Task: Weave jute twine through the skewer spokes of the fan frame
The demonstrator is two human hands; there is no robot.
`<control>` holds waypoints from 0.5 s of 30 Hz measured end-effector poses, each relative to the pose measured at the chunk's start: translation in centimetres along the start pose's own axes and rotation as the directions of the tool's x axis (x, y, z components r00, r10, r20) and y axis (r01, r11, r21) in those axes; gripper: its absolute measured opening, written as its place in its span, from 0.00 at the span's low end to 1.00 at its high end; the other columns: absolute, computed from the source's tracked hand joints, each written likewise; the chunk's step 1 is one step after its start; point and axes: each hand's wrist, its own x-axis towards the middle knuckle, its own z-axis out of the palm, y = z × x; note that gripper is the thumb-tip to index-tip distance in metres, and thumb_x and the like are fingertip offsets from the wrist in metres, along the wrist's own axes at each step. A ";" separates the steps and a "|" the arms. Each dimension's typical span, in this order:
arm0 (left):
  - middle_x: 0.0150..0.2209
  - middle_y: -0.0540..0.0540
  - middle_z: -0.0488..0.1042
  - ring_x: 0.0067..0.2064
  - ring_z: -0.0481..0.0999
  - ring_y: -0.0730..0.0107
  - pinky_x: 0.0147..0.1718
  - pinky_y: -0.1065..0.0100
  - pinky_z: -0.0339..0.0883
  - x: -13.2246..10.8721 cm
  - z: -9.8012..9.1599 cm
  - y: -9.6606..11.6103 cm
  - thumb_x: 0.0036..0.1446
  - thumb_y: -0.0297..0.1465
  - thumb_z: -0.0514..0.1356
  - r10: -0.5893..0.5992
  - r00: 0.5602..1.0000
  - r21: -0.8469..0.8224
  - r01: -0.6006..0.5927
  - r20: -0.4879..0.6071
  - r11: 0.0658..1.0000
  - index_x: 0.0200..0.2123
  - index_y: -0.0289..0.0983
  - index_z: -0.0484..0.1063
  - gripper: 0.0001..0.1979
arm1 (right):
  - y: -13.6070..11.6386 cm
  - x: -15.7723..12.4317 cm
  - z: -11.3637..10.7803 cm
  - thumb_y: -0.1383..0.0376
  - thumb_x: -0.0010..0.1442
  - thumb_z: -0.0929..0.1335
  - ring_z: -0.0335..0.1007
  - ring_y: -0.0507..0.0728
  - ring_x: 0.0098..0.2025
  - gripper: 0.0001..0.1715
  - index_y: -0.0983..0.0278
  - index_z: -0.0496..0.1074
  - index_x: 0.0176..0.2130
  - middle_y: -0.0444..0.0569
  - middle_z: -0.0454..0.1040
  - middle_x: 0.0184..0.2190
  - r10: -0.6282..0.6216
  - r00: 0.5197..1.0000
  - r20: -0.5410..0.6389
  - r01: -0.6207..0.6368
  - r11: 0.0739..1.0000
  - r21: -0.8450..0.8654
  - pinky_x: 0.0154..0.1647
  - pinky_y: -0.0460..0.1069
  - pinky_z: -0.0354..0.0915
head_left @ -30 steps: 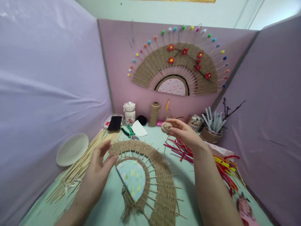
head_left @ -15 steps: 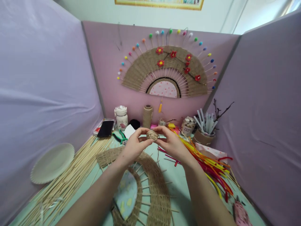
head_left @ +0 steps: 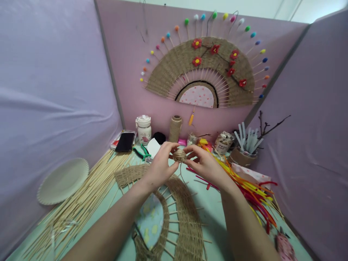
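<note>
A small ball of tan twine (head_left: 179, 156) is held up between my two hands, above the far side of the table. Curled fingers and thumb of my left hand (head_left: 162, 165) grip its left side. From the right, my right hand (head_left: 205, 165) closes on it with fingertips and thumb. A loose strand trails down from the ball toward the woven fan (head_left: 187, 221) below. That fan lies under my forearms, with bare sticks showing between its woven bands and a blue-and-yellow patterned centre (head_left: 152, 221); my left arm covers part of it.
Thin wooden sticks (head_left: 89, 195) and a white scalloped plate (head_left: 63, 181) lie left. Green-handled pliers (head_left: 141, 153), a phone (head_left: 125, 142), a white jar (head_left: 144, 130) and a twine spool (head_left: 175, 128) stand behind. Coloured pipe cleaners (head_left: 250, 192) spread right. A finished fan (head_left: 174, 69) hangs on the back panel.
The camera view has tipped down and turned slightly left. Both hands still hold the twine ball, whose facing side looks turned, and the right fingers have shifted on it.
</note>
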 end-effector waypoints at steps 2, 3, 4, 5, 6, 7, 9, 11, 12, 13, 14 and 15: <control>0.48 0.43 0.67 0.50 0.68 0.63 0.46 0.63 0.68 0.0 0.1 0.4 0.48 0.19 0.57 0.008 0.999 -0.042 -0.009 -0.045 0.999 0.48 0.41 0.69 0.23 | -0.2 0.1 0.2 0.65 0.58 0.67 0.72 0.54 0.39 0.09 0.61 0.68 0.42 0.48 0.74 0.41 -0.006 0.999 -0.043 0.007 1.000 0.014 0.35 0.47 0.68; 0.49 0.42 0.66 0.51 0.68 0.63 0.47 0.63 0.68 0.0 0.2 0.6 0.48 0.19 0.58 -0.010 0.997 -0.088 0.003 -0.080 0.996 0.47 0.41 0.69 0.22 | -0.2 0.2 0.3 0.65 0.58 0.67 0.72 0.54 0.38 0.08 0.61 0.67 0.41 0.48 0.74 0.39 -0.009 0.997 -0.070 0.011 1.000 0.028 0.35 0.47 0.68; 0.49 0.42 0.65 0.52 0.67 0.63 0.48 0.63 0.68 0.0 0.3 0.7 0.48 0.20 0.58 -0.045 0.992 -0.151 0.026 -0.121 0.988 0.46 0.40 0.69 0.20 | -0.2 0.2 0.4 0.65 0.58 0.67 0.72 0.54 0.38 0.08 0.61 0.67 0.40 0.48 0.74 0.39 -0.010 0.995 -0.102 0.015 0.999 0.041 0.34 0.47 0.68; 0.49 0.42 0.65 0.53 0.68 0.63 0.48 0.63 0.68 0.0 0.4 0.9 0.48 0.21 0.59 -0.100 0.983 -0.227 0.063 -0.156 0.972 0.45 0.40 0.68 0.19 | -0.2 0.3 0.6 0.64 0.57 0.67 0.72 0.54 0.38 0.07 0.62 0.67 0.39 0.49 0.74 0.38 -0.013 0.991 -0.136 0.020 0.998 0.052 0.34 0.47 0.68; 0.48 0.43 0.66 0.53 0.68 0.63 0.49 0.63 0.67 0.1 0.5 0.9 0.48 0.23 0.61 -0.168 0.970 -0.308 0.107 -0.178 0.945 0.44 0.40 0.67 0.17 | -0.2 0.3 0.8 0.64 0.57 0.68 0.72 0.55 0.38 0.07 0.62 0.66 0.38 0.49 0.74 0.37 -0.016 0.986 -0.168 0.027 0.998 0.061 0.35 0.47 0.68; 0.46 0.43 0.68 0.52 0.69 0.63 0.49 0.62 0.66 0.1 0.6 0.9 0.49 0.24 0.62 -0.236 0.955 -0.379 0.153 -0.183 0.913 0.42 0.39 0.67 0.16 | -0.3 0.4 1.0 0.64 0.57 0.68 0.72 0.55 0.38 0.07 0.62 0.66 0.38 0.49 0.74 0.37 -0.021 0.981 -0.193 0.035 0.997 0.068 0.35 0.47 0.68; 0.41 0.45 0.71 0.49 0.71 0.64 0.50 0.60 0.65 0.2 0.7 0.8 0.49 0.28 0.63 -0.341 0.926 -0.470 0.230 -0.164 0.852 0.40 0.38 0.66 0.13 | -0.3 0.4 1.4 0.63 0.57 0.68 0.72 0.55 0.38 0.08 0.62 0.66 0.38 0.49 0.74 0.37 -0.034 0.975 -0.219 0.053 0.995 0.083 0.36 0.48 0.68; 0.39 0.46 0.72 0.46 0.73 0.64 0.49 0.59 0.65 0.3 0.6 0.6 0.49 0.30 0.64 -0.387 0.913 -0.511 0.273 -0.128 0.815 0.38 0.37 0.67 0.13 | -0.4 0.4 1.6 0.63 0.58 0.67 0.73 0.55 0.38 0.07 0.63 0.66 0.38 0.49 0.74 0.37 -0.042 0.975 -0.219 0.063 0.994 0.093 0.36 0.48 0.69; 0.39 0.46 0.72 0.45 0.73 0.64 0.49 0.59 0.65 0.4 0.4 0.4 0.49 0.31 0.64 -0.387 0.915 -0.521 0.277 -0.112 0.807 0.38 0.37 0.67 0.13 | -0.4 0.4 1.7 0.63 0.59 0.67 0.73 0.55 0.38 0.07 0.62 0.66 0.38 0.49 0.74 0.36 -0.043 0.976 -0.213 0.063 0.994 0.089 0.36 0.48 0.69; 0.40 0.46 0.72 0.44 0.73 0.65 0.47 0.59 0.66 0.4 0.3 0.3 0.49 0.30 0.65 -0.372 0.923 -0.522 0.270 -0.100 0.809 0.40 0.37 0.67 0.15 | -0.4 0.3 1.6 0.63 0.59 0.67 0.73 0.55 0.38 0.07 0.62 0.66 0.38 0.49 0.74 0.36 -0.045 0.978 -0.204 0.062 0.995 0.082 0.35 0.48 0.69; 0.41 0.47 0.71 0.44 0.73 0.65 0.46 0.59 0.67 0.4 0.1 0.3 0.49 0.29 0.65 -0.340 0.936 -0.507 0.250 -0.093 0.825 0.44 0.39 0.66 0.17 | -0.3 0.3 1.5 0.63 0.59 0.67 0.73 0.55 0.39 0.07 0.62 0.66 0.38 0.49 0.74 0.37 -0.048 0.981 -0.189 0.063 0.995 0.075 0.36 0.49 0.69; 0.42 0.47 0.70 0.45 0.73 0.65 0.46 0.60 0.67 0.3 0.0 0.2 0.50 0.28 0.64 -0.294 0.952 -0.474 0.219 -0.089 0.853 0.46 0.40 0.66 0.19 | -0.3 0.2 1.4 0.63 0.58 0.68 0.73 0.55 0.40 0.08 0.62 0.66 0.39 0.49 0.74 0.38 -0.055 0.984 -0.168 0.068 0.995 0.075 0.37 0.49 0.69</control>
